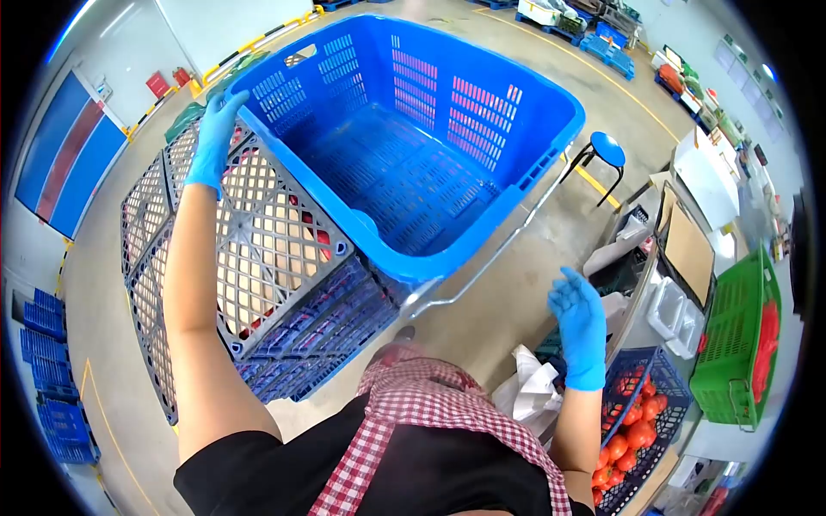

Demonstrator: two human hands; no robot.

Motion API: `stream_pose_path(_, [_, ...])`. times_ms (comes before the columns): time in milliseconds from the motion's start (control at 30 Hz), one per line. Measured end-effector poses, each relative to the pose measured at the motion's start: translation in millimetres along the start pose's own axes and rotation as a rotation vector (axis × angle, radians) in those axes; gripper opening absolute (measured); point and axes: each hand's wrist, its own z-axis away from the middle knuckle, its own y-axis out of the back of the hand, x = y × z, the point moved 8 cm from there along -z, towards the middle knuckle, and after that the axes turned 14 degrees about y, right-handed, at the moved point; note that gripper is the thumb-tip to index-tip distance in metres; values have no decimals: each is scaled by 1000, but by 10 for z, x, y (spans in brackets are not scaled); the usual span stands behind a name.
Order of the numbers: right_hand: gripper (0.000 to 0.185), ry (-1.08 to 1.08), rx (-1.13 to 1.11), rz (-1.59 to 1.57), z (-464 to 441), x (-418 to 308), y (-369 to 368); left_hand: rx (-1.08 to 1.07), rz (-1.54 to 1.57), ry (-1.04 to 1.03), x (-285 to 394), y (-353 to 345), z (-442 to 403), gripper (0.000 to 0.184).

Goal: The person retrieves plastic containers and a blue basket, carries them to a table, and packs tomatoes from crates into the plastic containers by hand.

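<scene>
A large blue basket (370,228) with slotted walls is empty and stands tilted on stacked crates (267,241) with lattice tops. My left hand (215,142), in a light blue glove, is at the basket's left rim, its fingers closed over the edge. A wire handle (508,245) hangs along the basket's near right side. My right hand (576,327), also gloved, is raised in the air right of the basket, fingers apart, holding nothing. Below and right of it, a dark blue crate (675,383) holds several tomatoes (638,434).
At right are a green basket (727,344) with red contents, clear plastic trays (675,314) and a cardboard piece (687,249) on a table. A blue stool (607,150) stands behind. Blue crates (52,378) are stacked at far left.
</scene>
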Motion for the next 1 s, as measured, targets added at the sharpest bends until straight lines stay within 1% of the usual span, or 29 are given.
stream_pose_path(33, [40, 53, -20, 52, -105, -97, -259, 19, 18, 90, -162, 45, -96, 69])
stream_pose_path(67, [41, 91, -36, 114, -285, -135, -520, -12, 55, 167, -689, 84, -546, 71])
stream_pose_path(100, [43, 129, -46, 174, -427, -190, -707, 3, -18, 284, -917, 116, -646, 72])
stream_pose_path(133, [44, 168, -50, 234, -563, -220, -843, -39, 35, 269, -912, 56, -581, 71])
stream_pose_path(233, [44, 129, -9, 259, -927, -34, -945, -167, 201, 211, -862, -161, -436, 65])
stream_pose_path(267, [42, 123, -34, 284, -945, -42, -1101, -201, 120, 246, -896, -216, -504, 60])
stream_pose_path(300, [38, 109, -59, 273, -1074, 126, -1009, -215, 58, 381, -1027, -249, -451, 74])
stream_pose_path(367, [35, 87, -115, 381, -986, 37, -1363, -194, 96, 390, -972, -425, -357, 72])
stream_pose_path(433, [36, 109, -49, 409, -1024, 62, -1366, -348, 230, 505, -1208, -621, -517, 66])
stream_pose_path(467, [37, 109, -32, 451, -1029, 50, -1353, -406, 347, 562, -1255, -697, -528, 53])
stream_pose_path(500, [37, 106, -20, 492, -1040, 38, -1350, -386, 410, 559, -1258, -729, -567, 42])
stream_pose_path(533, [37, 148, 30, 567, -1029, -24, -1319, -386, 431, 550, -1282, -738, -592, 41])
stream_pose_path(633, [33, 114, 28, 481, -1103, -57, -1322, -354, 535, 541, -1281, -758, -587, 40])
stream_pose_path(767, [30, 76, 75, 246, -1096, -52, -1459, -300, 687, 533, -1221, -780, -511, 41])
stream_pose_path(833, [29, 47, 97, 142, -1160, 10, -1411, -338, 734, 508, -1235, -751, -526, 41])
stream_pose_path(867, [28, 52, 128, 145, -1182, 31, -1404, -372, 757, 495, -1257, -765, -591, 41])
stream_pose_path(900, [24, 73, 75, 157, -1265, 90, -1371, -421, 704, 497, -1481, -736, -834, 42])
stream_pose_path(933, [18, 72, 65, 126, -1280, 111, -1400, -412, 639, 506, -1644, -696, -983, 43])
stream_pose_path(967, [14, 134, 33, 186, -1259, 52, -1414, -479, 655, 528, -1692, -706, -1021, 41])
stream_pose_path(1000, [12, 121, 51, 150, -1189, 29, -1461, -559, 681, 563, -1554, -738, -878, 48])
